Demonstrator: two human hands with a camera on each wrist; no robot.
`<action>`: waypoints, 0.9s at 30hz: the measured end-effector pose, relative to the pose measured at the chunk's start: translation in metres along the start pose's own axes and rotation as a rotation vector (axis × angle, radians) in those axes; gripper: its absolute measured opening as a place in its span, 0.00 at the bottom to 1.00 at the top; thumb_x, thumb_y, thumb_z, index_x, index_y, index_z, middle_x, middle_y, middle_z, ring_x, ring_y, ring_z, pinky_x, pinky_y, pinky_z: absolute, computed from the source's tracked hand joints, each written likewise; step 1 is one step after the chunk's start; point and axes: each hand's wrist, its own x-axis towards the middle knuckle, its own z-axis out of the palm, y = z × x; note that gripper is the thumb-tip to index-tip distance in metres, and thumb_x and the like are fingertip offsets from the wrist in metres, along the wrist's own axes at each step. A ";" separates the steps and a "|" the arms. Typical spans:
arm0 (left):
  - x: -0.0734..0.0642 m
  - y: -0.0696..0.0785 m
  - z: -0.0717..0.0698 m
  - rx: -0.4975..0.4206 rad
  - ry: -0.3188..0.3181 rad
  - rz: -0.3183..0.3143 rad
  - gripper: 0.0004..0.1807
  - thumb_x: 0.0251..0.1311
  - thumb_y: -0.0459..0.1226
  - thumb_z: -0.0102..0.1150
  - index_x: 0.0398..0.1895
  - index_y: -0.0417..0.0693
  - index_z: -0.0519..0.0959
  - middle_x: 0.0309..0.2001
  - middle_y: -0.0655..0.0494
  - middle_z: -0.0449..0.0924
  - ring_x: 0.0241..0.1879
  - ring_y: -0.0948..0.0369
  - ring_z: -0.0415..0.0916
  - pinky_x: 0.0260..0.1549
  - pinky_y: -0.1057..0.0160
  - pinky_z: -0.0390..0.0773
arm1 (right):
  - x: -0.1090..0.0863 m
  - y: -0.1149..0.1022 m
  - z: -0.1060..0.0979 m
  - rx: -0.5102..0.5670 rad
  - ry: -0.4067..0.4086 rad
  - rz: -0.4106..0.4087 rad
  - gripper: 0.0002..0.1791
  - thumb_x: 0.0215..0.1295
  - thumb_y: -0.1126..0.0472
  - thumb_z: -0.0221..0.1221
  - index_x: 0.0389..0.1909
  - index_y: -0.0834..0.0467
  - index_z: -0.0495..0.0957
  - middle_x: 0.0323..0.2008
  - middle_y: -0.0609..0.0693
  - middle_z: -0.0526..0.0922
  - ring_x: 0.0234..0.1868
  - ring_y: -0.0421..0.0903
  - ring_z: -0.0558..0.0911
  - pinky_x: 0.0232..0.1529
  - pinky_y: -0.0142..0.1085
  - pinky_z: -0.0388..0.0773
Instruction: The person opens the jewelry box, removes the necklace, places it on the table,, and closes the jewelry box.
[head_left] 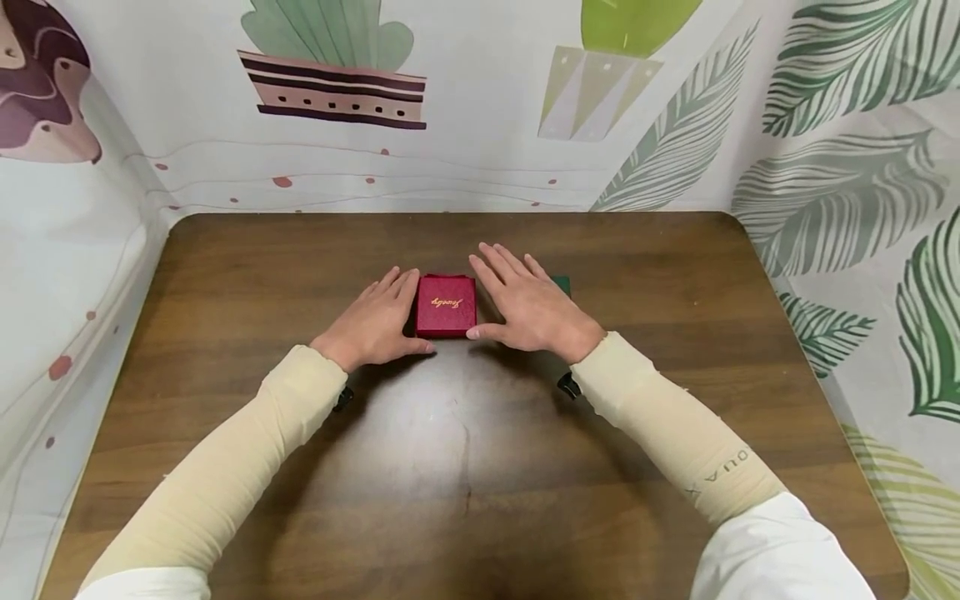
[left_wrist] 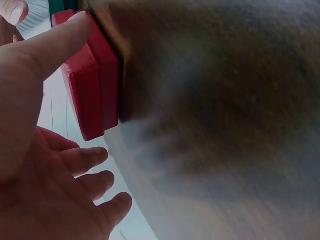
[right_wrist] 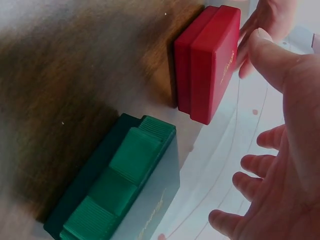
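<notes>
A small red jewelry box (head_left: pixel 446 307) with gold lettering on its lid lies closed on the table. My left hand (head_left: pixel 375 321) is on its left side, fingers extended, fingertips right at the box's edge. On the right side my right hand (head_left: pixel 531 308) has its fingers spread and its thumb near the front right corner. A green box (right_wrist: pixel 155 187) with a ribbon bow along its side stands on the table to the right of the red one. In the head view the right hand covers most of it, leaving a corner (head_left: pixel 562 285) showing.
The brown wooden table (head_left: pixel 465 467) has rounded corners. Behind it hangs a white cloth (head_left: pixel 480 100) printed with potted plants and leaves, which continues at the sides. Pale sleeves cover both forearms, and a dark strap (head_left: pixel 569 385) shows under the right wrist.
</notes>
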 end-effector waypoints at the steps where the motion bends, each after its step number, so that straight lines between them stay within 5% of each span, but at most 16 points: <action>1: 0.000 0.000 0.001 -0.002 0.000 0.001 0.64 0.58 0.57 0.73 0.83 0.34 0.45 0.83 0.37 0.50 0.84 0.39 0.40 0.81 0.37 0.50 | 0.000 0.000 0.001 0.001 -0.001 0.001 0.60 0.65 0.28 0.61 0.85 0.53 0.42 0.86 0.53 0.39 0.87 0.55 0.42 0.84 0.58 0.45; 27: 0.004 -0.002 0.005 -0.069 0.035 -0.014 0.64 0.56 0.52 0.76 0.83 0.34 0.45 0.81 0.36 0.56 0.84 0.41 0.44 0.81 0.40 0.52 | 0.012 -0.008 0.010 -0.015 -0.011 -0.010 0.60 0.63 0.29 0.63 0.85 0.55 0.46 0.86 0.54 0.44 0.86 0.54 0.46 0.84 0.57 0.48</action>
